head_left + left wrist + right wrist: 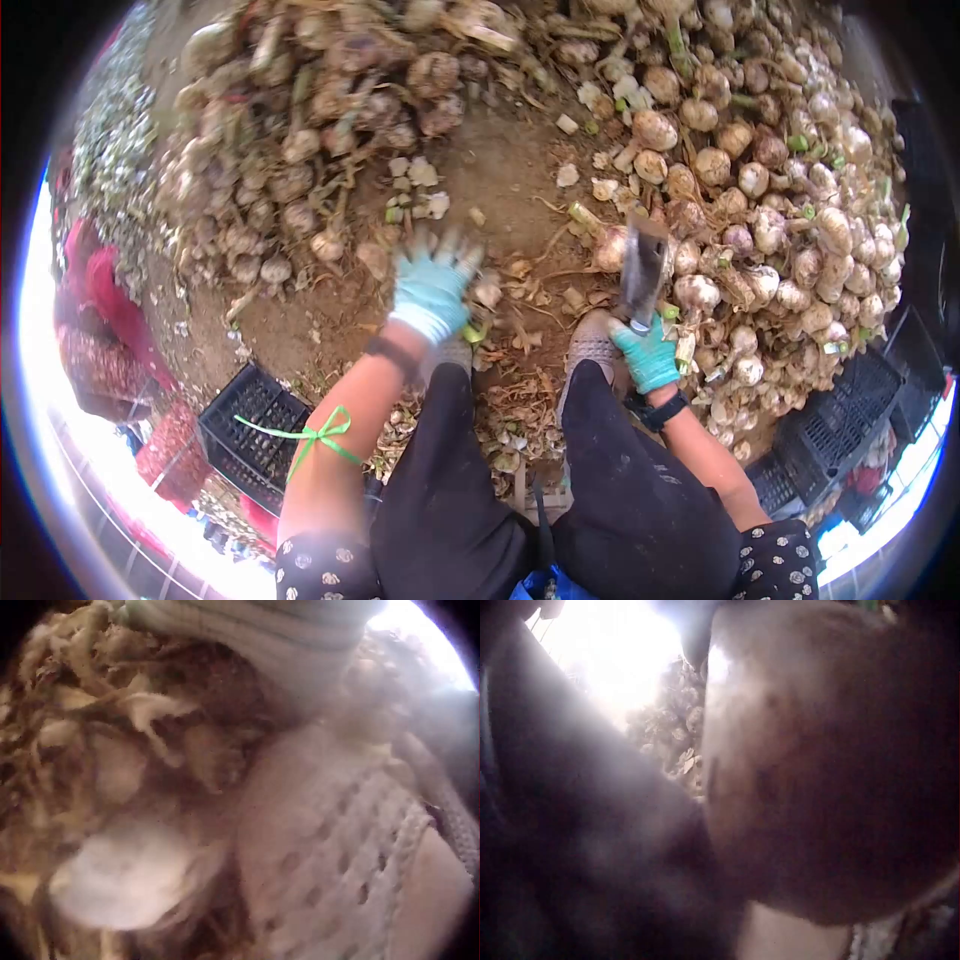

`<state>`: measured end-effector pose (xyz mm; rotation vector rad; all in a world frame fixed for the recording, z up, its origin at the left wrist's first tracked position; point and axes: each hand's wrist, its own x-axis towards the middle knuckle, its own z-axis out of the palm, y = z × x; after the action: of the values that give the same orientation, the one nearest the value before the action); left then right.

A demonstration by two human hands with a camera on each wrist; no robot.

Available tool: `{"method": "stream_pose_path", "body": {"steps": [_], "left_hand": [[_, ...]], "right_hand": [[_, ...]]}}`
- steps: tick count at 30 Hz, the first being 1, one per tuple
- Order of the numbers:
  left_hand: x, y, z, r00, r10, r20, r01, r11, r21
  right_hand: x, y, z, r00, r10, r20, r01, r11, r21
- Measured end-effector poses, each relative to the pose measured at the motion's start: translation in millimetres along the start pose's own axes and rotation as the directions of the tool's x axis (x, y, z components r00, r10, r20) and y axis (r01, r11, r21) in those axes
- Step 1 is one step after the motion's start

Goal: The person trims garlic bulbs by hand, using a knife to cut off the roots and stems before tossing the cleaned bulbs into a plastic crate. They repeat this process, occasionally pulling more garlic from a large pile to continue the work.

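In the head view the gloved left hand (433, 285) is spread palm down over the soil, slightly blurred, beside a garlic bulb (487, 290). The left wrist view has part of its striped glove (255, 630) above a perforated shoe (337, 855) and a blurred whitish piece (124, 881). The gloved right hand (648, 352) grips a tool with a broad metal blade (643, 268), held upward near the garlic heap at the right. That blade (802, 765) fills much of the right wrist view, which does not show the right fingers.
Large heaps of garlic bulbs lie at the upper left (300, 140) and right (770, 230). Cut stem pieces (422, 172) dot the soil between them. Black crates stand at the left (255, 430) and right (840, 410). Red net sacks (175, 455) are at the far left.
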<state>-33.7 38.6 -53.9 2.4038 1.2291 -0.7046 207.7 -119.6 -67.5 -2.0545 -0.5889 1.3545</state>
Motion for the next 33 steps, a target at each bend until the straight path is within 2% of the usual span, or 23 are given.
{"method": "stream_pose_path", "body": {"steps": [1, 3, 5, 6, 8, 9, 10, 11, 12, 13, 15, 16, 17, 18, 19, 20, 22, 25, 26, 27, 29, 31, 33], "left_hand": [[-3.7, -10.9, -4.0, 0.992, -0.114, 0.047, 0.114, 0.994, 0.004], [-25.1, -25.4, 5.4, 0.958, -0.286, -0.017, 0.285, 0.957, -0.048], [-55.9, -30.4, 26.1, 0.889, -0.457, -0.022, 0.444, 0.872, -0.207], [-72.4, -30.7, 43.6, 0.848, -0.524, -0.086, 0.493, 0.837, -0.235], [-114.3, -29.6, 59.7, 0.798, -0.592, 0.111, 0.589, 0.73, -0.345], [-138.2, -27.8, 83.3, 0.801, -0.587, 0.113, 0.596, 0.767, -0.237], [-166.1, -18.2, 89.2, 0.78, -0.597, 0.188, 0.625, 0.756, -0.193], [-193.1, -17.0, 98.9, 0.764, -0.538, 0.356, 0.628, 0.747, -0.219], [-215.6, -21.4, 119.0, 0.756, -0.482, 0.443, 0.622, 0.739, -0.258], [-237.8, -24.4, 135.8, 0.812, -0.443, 0.38, 0.554, 0.789, -0.265], [-248.0, -23.8, 123.7, 0.848, -0.432, 0.307, 0.513, 0.814, -0.274], [-265.0, -30.3, 122.9, 0.857, -0.444, 0.262, 0.508, 0.814, -0.282], [-271.7, -39.6, 118.3, 0.859, -0.464, 0.219, 0.511, 0.809, -0.29], [-332.4, -58.7, 167.4, 0.857, -0.484, 0.176, 0.515, 0.804, -0.297], [-427.9, -76.6, 245.2, 0.856, -0.501, 0.13, 0.515, 0.802, -0.302], [-472.8, -103.1, 308.1, 0.856, -0.51, 0.08, 0.509, 0.806, -0.302], [-382.2, -78.3, 189.7, 0.857, -0.515, -0.024, 0.487, 0.825, -0.288], [-400.7, -88.8, 180.4, 0.849, -0.505, -0.154, 0.463, 0.852, -0.242], [-415.0, -83.2, 185.2, 0.734, -0.591, -0.334, 0.318, 0.734, -0.6], [-427.1, -66.7, 183.8, 0.575, -0.7, -0.423, 0.043, 0.543, -0.839], [-444.2, -32.3, 159.6, 0.498, -0.825, -0.266, 0.032, 0.324, -0.946], [-452.8, -36.7, 184.0, 0.518, -0.787, -0.335, 0.161, 0.474, -0.866], [-447.5, -42.1, 204.0, 0.467, -0.83, -0.305, 0.299, 0.473, -0.829]], "right_hand": [[-4.4, -4.8, -6.9, 0.999, -0.045, 0.011, 0.045, 0.999, -0.005], [-18.8, -15.9, -20.0, 0.999, 0.026, -0.034, -0.032, 0.984, -0.177], [-46.5, -36.5, -27.5, 0.996, -0.064, -0.069, 0.057, 0.994, -0.091], [-59.1, -35.5, -34.5, 0.987, -0.121, -0.105, 0.119, 0.993, -0.023], [-85.3, -26.6, -55.0, 0.967, -0.204, -0.156, 0.21, 0.977, 0.024], [-99.7, -21.5, -66.6, 0.954, -0.236, -0.187, 0.245, 0.969, 0.023], [-115.9, -16.1, -76.4, 0.95, -0.21, -0.232, 0.229, 0.972, 0.059], [-132.8, -14.0, -83.2, 0.945, -0.178, -0.276, 0.213, 0.972, 0.102], [-158.8, -24.2, -87.9, 0.941, -0.124, -0.315, 0.186, 0.967, 0.173], [-170.6, -13.7, -95.0, 0.928, -0.138, -0.347, 0.212, 0.96, 0.185], [-188.8, 15.6, -111.5, 0.864, -0.201, -0.461, 0.269, 0.959, 0.085], [-209.1, 7.3, -110.2, 0.879, -0.114, -0.462, 0.232, 0.95, 0.207], [-211.6, 26.8, -113.9, 0.874, -0.14, -0.466, 0.33, 0.874, 0.356], [-212.3, 43.6, -119.9, 0.892, -0.093, -0.443, 0.293, 0.864, 0.409], [-217.4, 49.4, -123.0, 0.907, -0.045, -0.419, 0.256, 0.849, 0.462], [-221.7, 55.5, -125.0, 0.905, -0.038, -0.424, 0.266, 0.827, 0.495], [-242.7, 41.6, -120.0, 0.9, -0.053, -0.433, 0.306, 0.783, 0.542], [-254.8, 43.1, -108.2, 0.951, -0.065, -0.301, 0.244, 0.756, 0.608], [-264.1, 33.3, -105.8, 0.95, -0.12, -0.289, 0.261, 0.814, 0.519], [-272.0, 24.0, -104.3, 0.947, -0.167, -0.273, 0.274, 0.863, 0.424], [-274.9, 19.6, -98.7, 0.912, -0.282, -0.297, 0.338, 0.928, 0.157], [-282.4, 17.8, -92.6, 0.941, -0.254, -0.223, 0.29, 0.946, 0.147], [-265.7, 39.6, -85.4, 0.864, -0.421, -0.275, 0.413, 0.906, -0.091]]}}
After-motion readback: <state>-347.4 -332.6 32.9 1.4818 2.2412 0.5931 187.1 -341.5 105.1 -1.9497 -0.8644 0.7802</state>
